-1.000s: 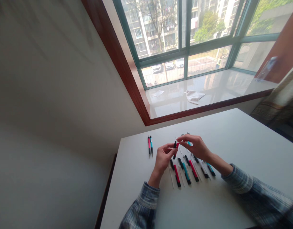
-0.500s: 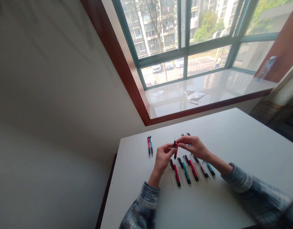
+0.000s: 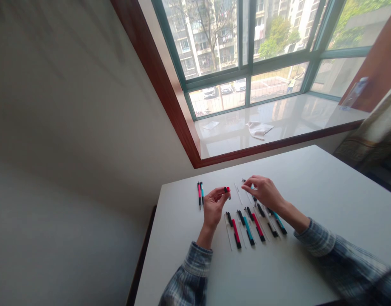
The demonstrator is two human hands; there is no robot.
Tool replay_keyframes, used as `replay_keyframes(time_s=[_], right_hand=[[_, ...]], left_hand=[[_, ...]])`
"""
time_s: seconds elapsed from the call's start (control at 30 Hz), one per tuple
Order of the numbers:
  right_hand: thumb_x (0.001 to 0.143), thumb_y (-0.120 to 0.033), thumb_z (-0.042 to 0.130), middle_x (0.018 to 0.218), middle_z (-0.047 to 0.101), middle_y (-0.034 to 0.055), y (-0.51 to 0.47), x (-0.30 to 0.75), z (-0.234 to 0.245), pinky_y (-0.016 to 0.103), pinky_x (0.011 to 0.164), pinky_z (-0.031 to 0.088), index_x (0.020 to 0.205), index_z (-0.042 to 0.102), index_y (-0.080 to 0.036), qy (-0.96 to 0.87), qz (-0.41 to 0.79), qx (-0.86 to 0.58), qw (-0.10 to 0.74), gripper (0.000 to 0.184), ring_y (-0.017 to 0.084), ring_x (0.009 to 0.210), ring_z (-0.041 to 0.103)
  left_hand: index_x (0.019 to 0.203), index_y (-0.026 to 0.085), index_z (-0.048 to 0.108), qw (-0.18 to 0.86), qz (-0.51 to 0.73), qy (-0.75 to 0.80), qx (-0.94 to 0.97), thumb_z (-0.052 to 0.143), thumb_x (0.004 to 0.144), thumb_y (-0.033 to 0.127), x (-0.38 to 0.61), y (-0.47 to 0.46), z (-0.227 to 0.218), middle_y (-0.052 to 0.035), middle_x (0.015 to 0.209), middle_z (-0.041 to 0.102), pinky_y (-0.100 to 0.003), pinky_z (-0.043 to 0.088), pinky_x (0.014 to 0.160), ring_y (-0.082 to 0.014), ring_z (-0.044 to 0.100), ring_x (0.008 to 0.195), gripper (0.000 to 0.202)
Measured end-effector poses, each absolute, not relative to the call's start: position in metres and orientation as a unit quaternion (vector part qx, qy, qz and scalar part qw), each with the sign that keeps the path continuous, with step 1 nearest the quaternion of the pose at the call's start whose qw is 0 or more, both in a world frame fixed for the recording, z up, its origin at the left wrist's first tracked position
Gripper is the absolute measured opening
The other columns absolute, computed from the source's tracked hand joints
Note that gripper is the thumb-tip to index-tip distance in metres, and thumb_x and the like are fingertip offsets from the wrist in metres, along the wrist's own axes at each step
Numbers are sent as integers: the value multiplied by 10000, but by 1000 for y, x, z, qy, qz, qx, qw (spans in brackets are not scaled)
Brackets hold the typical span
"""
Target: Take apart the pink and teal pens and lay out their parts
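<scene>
My left hand [image 3: 213,209] pinches a red and black pen barrel [image 3: 227,190] above the table, one end tipped towards me. My right hand [image 3: 261,190] hovers to the right of it, thumb and fingertips slightly apart, with nothing visible between them. Below its fingertips lie a thin white refill [image 3: 237,194] and further pen parts, partly hidden by the hand. Nearer me is a row of disassembled pens: a red barrel [image 3: 236,234], a teal barrel [image 3: 248,231], another red barrel [image 3: 258,227], black grips [image 3: 229,219] and slim refills [image 3: 229,238].
Two whole pens, one red [image 3: 199,195] and one teal [image 3: 202,193], lie side by side at the left of the white table [image 3: 262,272]. Behind the table, a white cloth [image 3: 259,129] and a clear bottle [image 3: 354,94] are on the window sill [image 3: 227,138].
My right hand has let go of the red and black pen barrel and moved slightly right. My left hand has shifted left and tilted the barrel.
</scene>
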State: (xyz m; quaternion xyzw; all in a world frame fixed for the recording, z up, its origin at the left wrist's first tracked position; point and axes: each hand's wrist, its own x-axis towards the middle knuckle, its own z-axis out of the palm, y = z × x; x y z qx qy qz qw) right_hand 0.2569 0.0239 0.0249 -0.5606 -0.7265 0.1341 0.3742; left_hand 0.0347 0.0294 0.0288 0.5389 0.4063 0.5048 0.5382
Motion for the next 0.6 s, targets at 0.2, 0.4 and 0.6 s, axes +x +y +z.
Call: replay_keyframes(time_s=[0.2, 0.4, 0.6], right_hand=[[946, -384, 702, 829, 736, 57, 24, 236, 10, 310, 636, 490, 824, 753, -225, -762, 108, -588, 247, 207, 215, 744, 672], [924, -265, 726, 876, 745, 78, 25, 224, 7, 333, 680, 523, 880, 759, -210, -779, 95, -582, 213, 78, 248, 812, 680], [957, -134, 606, 857, 736, 107, 26, 222, 7, 348, 726, 526, 828, 746, -181, -790, 133, -561, 208, 196, 259, 827, 664]], left_hand=[[975, 160, 799, 494, 556, 434, 508, 863, 773, 354, 29, 37, 27, -86, 918, 793, -366, 595, 835, -207, 724, 830, 287], [971, 169, 801, 470, 574, 451, 497, 869, 757, 354, 28, 41, 23, -84, 947, 790, -354, 600, 817, -212, 721, 862, 291], [974, 173, 799, 456, 585, 457, 491, 865, 761, 343, 27, 42, 23, -73, 950, 791, -336, 591, 828, -203, 718, 874, 281]])
